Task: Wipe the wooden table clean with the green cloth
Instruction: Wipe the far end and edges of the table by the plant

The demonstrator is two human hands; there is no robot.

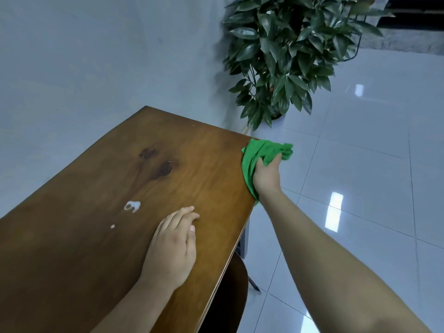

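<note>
The wooden table [101, 188] fills the lower left of the head view. My right hand [266, 175] grips the bunched green cloth [257, 152] at the table's far right corner, and part of the cloth hangs past the edge. My left hand [174, 246] rests flat on the tabletop near the right edge, fingers straight. A white smear [132, 206] and a small white drop [112, 226] lie on the wood to the left of my left hand. Two dark knots [156, 162] mark the wood further back.
A leafy potted plant [288, 56] stands on the glossy tiled floor [360, 164] just behind the table's far right corner. A dark chair seat [230, 292] sits under the table's right edge. A pale wall runs behind the table.
</note>
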